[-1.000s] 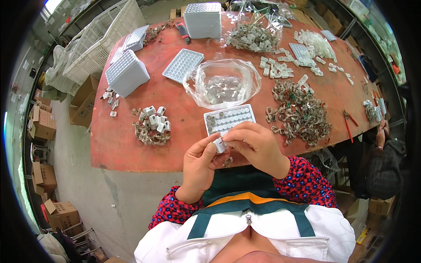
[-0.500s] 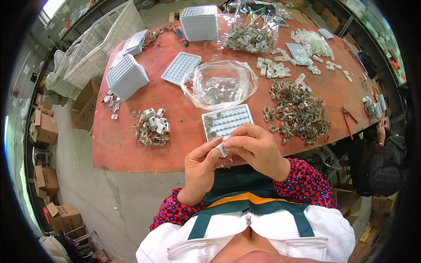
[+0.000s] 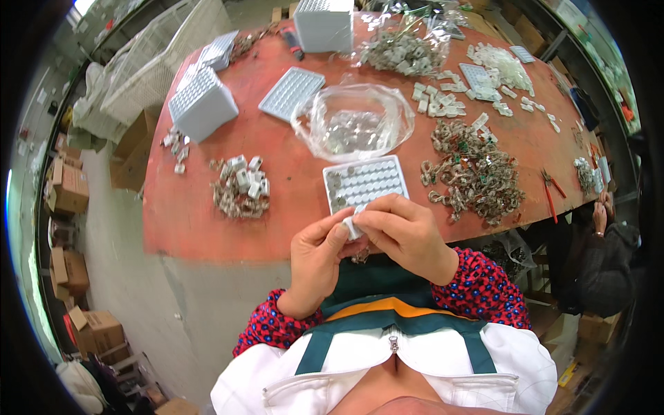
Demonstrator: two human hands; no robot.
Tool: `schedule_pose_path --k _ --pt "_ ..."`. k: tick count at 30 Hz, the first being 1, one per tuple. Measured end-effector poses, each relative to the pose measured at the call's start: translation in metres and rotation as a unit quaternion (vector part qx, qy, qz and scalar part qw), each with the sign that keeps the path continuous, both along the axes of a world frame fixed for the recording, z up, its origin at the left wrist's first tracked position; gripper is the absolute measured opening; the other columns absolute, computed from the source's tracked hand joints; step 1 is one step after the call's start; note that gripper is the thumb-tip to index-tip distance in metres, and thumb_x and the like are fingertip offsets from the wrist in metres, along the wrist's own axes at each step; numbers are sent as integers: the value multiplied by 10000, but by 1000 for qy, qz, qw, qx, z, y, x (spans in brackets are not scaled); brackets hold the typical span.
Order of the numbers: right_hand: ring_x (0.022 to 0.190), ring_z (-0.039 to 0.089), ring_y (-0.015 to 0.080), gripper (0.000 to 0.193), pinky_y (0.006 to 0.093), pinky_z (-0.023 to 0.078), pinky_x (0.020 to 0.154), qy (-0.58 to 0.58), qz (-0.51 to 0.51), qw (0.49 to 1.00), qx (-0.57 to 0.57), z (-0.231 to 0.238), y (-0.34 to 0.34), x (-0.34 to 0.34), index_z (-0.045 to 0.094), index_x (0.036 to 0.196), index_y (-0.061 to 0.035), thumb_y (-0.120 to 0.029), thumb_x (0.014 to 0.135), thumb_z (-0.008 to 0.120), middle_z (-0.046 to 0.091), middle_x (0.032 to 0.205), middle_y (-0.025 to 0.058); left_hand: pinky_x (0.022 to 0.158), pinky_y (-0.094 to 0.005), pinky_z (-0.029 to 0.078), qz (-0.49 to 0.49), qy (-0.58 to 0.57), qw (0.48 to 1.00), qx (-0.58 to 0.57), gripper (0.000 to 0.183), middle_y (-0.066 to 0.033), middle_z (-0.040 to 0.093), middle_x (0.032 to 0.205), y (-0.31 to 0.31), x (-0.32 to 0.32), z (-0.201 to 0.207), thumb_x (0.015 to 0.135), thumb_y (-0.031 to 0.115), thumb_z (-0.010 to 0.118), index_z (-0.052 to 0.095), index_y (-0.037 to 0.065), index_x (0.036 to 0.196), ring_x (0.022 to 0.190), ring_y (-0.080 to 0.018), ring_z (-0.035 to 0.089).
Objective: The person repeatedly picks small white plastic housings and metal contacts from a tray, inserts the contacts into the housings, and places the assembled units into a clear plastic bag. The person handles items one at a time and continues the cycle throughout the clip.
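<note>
Just in front of my body, at the table's near edge, my left hand [image 3: 317,257] pinches a small white plastic housing [image 3: 353,229] between thumb and fingers. My right hand [image 3: 407,234] is closed on the same piece from the other side, its fingertips hiding part of it. Right behind my hands lies a white tray [image 3: 395,163] with rows of round pockets; a few small grey round parts [image 3: 337,181] sit along its left side. To the right is a large heap of coiled brownish wire leads [image 3: 477,173]. On the left, white housings [image 3: 250,180] lie on a smaller heap of wire coils [image 3: 237,203].
A clear plastic bag [image 3: 401,131] with small shiny parts stands beyond the tray. Stacked trays [image 3: 203,111] rise at left, another stack [image 3: 324,28] at the back. Red-handled pliers [image 3: 550,194] lie at right, near another person's hand [image 3: 600,214]. Loose white housings [image 3: 437,102] lie farther back.
The table and everything on it appear shifted slightly upward in the view. Both hands stay closed on the white housing, with its angle and my fingers slightly changed.
</note>
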State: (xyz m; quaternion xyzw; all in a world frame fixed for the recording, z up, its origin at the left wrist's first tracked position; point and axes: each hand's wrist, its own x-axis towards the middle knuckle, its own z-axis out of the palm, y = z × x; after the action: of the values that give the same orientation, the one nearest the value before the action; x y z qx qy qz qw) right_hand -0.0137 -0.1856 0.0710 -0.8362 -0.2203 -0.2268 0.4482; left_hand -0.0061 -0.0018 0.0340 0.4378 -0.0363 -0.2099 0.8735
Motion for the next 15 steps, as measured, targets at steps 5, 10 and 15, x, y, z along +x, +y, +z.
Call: schedule_pose_path --k 5,10,15 --pt "856 707 248 290 328 586 718 28 56 997 -49 13 13 5 738 1130 -78 -19 846 741 687 1028 96 843 -349 633 49 -7 996 76 335 -160 695 1176 23 1 20 1027 101 598 600 -78 1310 985 -213 719" --pt "1068 673 190 423 300 547 929 166 91 980 56 21 21 3 608 1338 16 38 920 671 672 1185 125 686 -248 545 282 -244 899 230 252 -60 735 1048 100 49 35 982 106 674 704 -56 1173 849 -102 678" --pt "1093 650 138 330 273 515 954 322 49 943 67 10 24 1 621 1305 20 30 975 626 672 1183 92 818 -262 548 339 -387 642 568 296 -94 750 1065 166 87 27 942 154 712 722 42 1216 969 -159 712"
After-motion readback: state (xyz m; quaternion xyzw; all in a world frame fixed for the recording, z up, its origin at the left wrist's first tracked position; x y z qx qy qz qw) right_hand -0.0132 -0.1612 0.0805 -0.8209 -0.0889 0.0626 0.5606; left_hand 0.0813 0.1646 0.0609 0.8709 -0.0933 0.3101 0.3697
